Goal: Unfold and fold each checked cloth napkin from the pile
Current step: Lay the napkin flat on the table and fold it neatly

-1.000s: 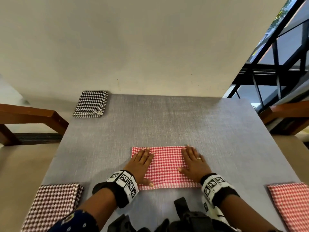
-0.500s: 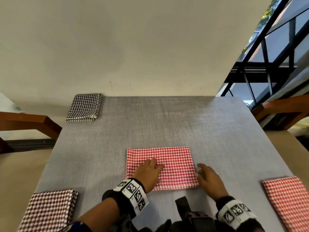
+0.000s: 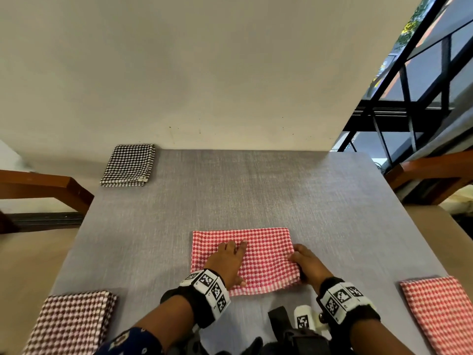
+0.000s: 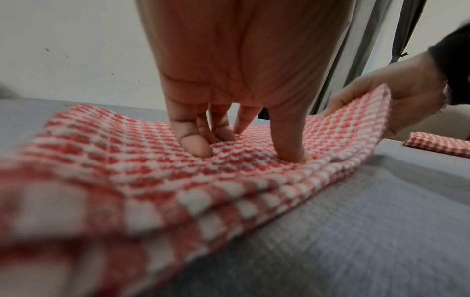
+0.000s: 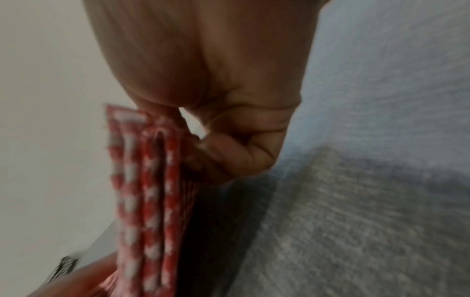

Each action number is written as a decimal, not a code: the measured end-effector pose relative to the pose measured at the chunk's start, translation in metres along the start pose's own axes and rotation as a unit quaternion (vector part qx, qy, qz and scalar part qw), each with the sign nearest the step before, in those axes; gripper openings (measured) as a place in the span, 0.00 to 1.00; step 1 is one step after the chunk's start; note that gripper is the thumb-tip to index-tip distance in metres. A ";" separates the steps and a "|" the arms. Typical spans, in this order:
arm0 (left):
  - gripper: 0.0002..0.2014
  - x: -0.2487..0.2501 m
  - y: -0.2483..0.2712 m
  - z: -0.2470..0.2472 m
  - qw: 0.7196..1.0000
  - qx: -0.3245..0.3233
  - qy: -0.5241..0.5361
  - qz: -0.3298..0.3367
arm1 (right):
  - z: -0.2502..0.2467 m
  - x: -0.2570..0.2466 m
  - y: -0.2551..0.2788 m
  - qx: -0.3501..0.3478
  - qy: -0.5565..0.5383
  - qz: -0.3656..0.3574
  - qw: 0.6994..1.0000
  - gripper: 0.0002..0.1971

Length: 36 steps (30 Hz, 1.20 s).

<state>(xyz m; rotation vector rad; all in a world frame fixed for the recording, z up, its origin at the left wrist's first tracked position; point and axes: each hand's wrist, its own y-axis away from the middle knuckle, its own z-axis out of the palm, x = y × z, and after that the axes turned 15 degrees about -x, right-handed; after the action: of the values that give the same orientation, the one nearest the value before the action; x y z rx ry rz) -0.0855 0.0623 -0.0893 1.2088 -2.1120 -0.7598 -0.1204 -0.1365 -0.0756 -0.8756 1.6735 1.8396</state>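
A red and white checked napkin lies folded in layers near the front middle of the grey table. My left hand lies flat on its left half, straight fingers pressing the cloth down. My right hand grips the napkin's right edge, thumb on top and fingers under it. That edge is lifted off the table in the left wrist view. In the right wrist view the pinched layers stand on edge beside my curled fingers.
A black checked folded napkin lies at the far left corner. A brown checked pile sits at the near left, a red checked pile at the near right. Wooden chair arms flank the table; a wall stands behind.
My right hand slid off the napkin's top to its right edge and took hold of it, lifting it. My left hand moved towards the napkin's middle and kept pressing.
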 end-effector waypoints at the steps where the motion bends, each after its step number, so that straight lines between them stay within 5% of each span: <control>1: 0.45 -0.001 0.002 -0.001 1.000 -0.001 0.007 0.003 | 0.004 -0.005 0.004 0.003 0.029 -0.019 0.999 0.12; 10: 0.36 -0.063 0.032 0.021 0.964 0.093 0.248 -0.027 | 0.096 -0.046 0.004 -0.040 0.323 -0.172 0.930 0.26; 15: 0.31 -0.080 0.025 0.037 0.932 0.129 0.338 0.030 | 0.143 -0.033 -0.017 -0.051 0.438 -0.151 0.885 0.32; 25: 0.11 -0.091 0.032 0.042 0.858 0.178 0.478 0.065 | 0.172 -0.018 -0.042 -0.070 0.434 -0.146 0.886 0.29; 30: 0.04 -0.090 0.035 0.042 0.824 0.201 0.526 0.063 | 0.167 -0.018 -0.039 -0.146 0.429 -0.139 0.881 0.27; 34: 0.12 -0.088 0.034 0.040 0.829 0.179 0.526 0.059 | 0.148 -0.019 -0.031 -0.161 0.392 -0.151 0.893 0.23; 36: 0.15 -0.088 0.033 0.042 0.835 0.173 0.520 0.045 | 0.135 -0.017 -0.026 -0.087 0.416 -0.201 0.882 0.19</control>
<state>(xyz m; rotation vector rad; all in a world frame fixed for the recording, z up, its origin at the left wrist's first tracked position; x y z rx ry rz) -0.0974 0.1620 -0.1116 1.2626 -1.3506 0.3445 -0.1069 0.0018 -0.0749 -2.1339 1.5706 1.3988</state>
